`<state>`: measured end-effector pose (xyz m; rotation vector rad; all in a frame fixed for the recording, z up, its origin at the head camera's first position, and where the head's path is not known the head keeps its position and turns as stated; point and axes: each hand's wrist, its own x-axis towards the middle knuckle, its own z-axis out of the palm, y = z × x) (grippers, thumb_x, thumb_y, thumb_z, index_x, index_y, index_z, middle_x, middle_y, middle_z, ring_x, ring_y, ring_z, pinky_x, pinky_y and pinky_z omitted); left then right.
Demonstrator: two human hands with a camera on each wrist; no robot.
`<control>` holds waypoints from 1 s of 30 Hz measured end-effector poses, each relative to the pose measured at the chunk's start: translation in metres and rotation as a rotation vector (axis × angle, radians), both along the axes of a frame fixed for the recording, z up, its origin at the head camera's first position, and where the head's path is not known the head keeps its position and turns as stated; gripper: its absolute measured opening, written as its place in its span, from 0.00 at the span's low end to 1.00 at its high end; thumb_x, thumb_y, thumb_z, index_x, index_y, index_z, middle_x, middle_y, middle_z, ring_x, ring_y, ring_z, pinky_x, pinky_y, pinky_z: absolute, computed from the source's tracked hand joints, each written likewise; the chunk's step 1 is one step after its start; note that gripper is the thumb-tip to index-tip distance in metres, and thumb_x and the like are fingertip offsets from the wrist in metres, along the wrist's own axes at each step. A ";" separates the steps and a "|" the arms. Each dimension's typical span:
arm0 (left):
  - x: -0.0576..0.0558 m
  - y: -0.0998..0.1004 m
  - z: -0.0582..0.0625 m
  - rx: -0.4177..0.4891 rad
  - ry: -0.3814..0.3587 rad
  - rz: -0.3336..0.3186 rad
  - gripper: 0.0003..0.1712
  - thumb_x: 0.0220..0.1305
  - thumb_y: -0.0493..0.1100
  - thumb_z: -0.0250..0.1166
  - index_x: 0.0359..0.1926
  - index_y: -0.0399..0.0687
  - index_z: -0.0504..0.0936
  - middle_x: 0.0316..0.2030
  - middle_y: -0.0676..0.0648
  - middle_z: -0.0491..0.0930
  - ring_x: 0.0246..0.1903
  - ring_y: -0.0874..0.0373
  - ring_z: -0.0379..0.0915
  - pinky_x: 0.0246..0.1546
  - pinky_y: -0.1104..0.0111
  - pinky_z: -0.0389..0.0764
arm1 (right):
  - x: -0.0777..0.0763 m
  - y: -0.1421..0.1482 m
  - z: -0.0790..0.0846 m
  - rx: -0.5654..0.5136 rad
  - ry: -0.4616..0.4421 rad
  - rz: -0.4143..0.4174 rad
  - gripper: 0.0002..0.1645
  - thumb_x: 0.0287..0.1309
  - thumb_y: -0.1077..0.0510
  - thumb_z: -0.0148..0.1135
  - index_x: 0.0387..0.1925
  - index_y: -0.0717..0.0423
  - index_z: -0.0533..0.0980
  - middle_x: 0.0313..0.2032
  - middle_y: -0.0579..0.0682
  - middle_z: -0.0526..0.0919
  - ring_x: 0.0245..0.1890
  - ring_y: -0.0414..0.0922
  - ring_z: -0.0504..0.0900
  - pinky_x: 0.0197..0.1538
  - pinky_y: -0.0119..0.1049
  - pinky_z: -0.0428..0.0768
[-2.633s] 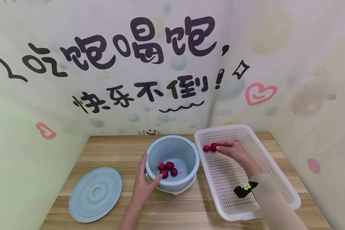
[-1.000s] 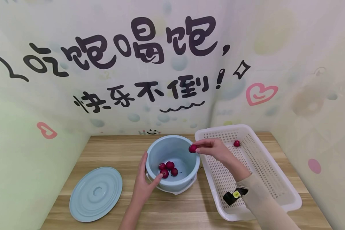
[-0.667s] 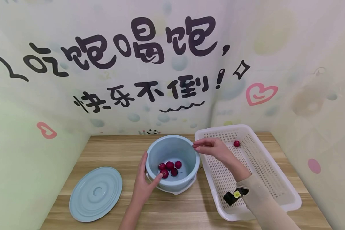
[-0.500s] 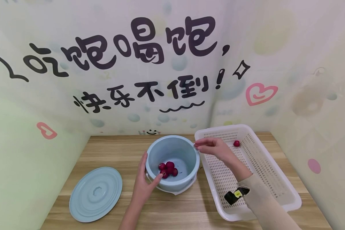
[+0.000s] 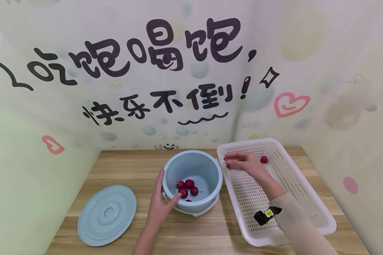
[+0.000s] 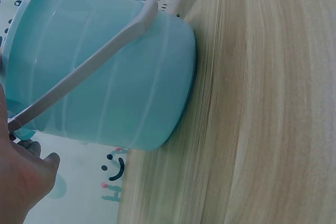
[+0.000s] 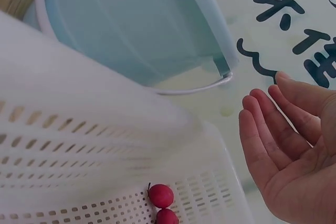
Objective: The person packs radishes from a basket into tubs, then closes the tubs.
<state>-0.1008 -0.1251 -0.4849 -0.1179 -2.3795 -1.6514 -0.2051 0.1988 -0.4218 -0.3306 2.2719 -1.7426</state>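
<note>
A light blue bucket (image 5: 192, 205) stands upright on the table. My left hand (image 5: 159, 203) grips its near left rim, thumb over the edge and fingers along the outside. Several small red radishes (image 5: 189, 183) lie on the bucket's floor, one partly hidden by the near rim. Over the left end of a white perforated basket (image 5: 306, 180), my right hand (image 5: 247, 163) hovers with relaxed fingers and holds nothing. Two radishes show in the basket: one radish (image 5: 264, 159) near the back, another (image 7: 160, 196) mostly covered by that hand in the head view.
A round blue lid (image 5: 106, 216) lies flat on the wooden table (image 5: 207, 235), left of the bucket. The bucket's handle (image 6: 79, 74) hangs down against its side. Close behind the table is a printed wall sheet (image 5: 166, 124).
The right hand carried a radish from the basket, let it drop into the bucket, then moved back right over the basket. That radish rolled toward the near rim. The left hand stayed put.
</note>
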 end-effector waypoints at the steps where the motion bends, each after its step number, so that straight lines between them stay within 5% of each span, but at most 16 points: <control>1: 0.000 0.000 0.000 0.000 0.001 0.000 0.54 0.58 0.42 0.72 0.79 0.50 0.50 0.78 0.45 0.50 0.75 0.44 0.54 0.70 0.51 0.64 | 0.000 0.001 0.000 -0.006 0.000 -0.004 0.27 0.64 0.58 0.64 0.60 0.68 0.74 0.55 0.68 0.82 0.44 0.34 0.87 0.55 0.36 0.85; 6: 0.000 0.000 0.001 0.001 0.003 -0.002 0.54 0.59 0.43 0.72 0.79 0.55 0.50 0.79 0.46 0.50 0.76 0.45 0.53 0.71 0.51 0.63 | -0.003 0.007 -0.004 0.018 0.002 -0.047 0.25 0.64 0.58 0.65 0.59 0.66 0.76 0.53 0.63 0.84 0.43 0.30 0.85 0.51 0.30 0.84; 10: 0.000 0.000 0.002 0.003 -0.007 -0.004 0.54 0.59 0.43 0.72 0.79 0.62 0.49 0.79 0.46 0.49 0.76 0.45 0.53 0.71 0.52 0.63 | -0.005 0.012 -0.008 -0.011 -0.017 -0.071 0.26 0.65 0.58 0.64 0.60 0.68 0.74 0.54 0.59 0.85 0.44 0.31 0.85 0.56 0.36 0.84; 30: 0.000 0.000 0.000 -0.007 -0.002 0.002 0.54 0.58 0.42 0.72 0.79 0.58 0.50 0.79 0.46 0.50 0.76 0.46 0.52 0.71 0.52 0.62 | -0.018 0.029 -0.046 -0.016 -0.075 -0.285 0.28 0.69 0.56 0.60 0.64 0.68 0.71 0.60 0.64 0.79 0.46 0.33 0.85 0.62 0.43 0.80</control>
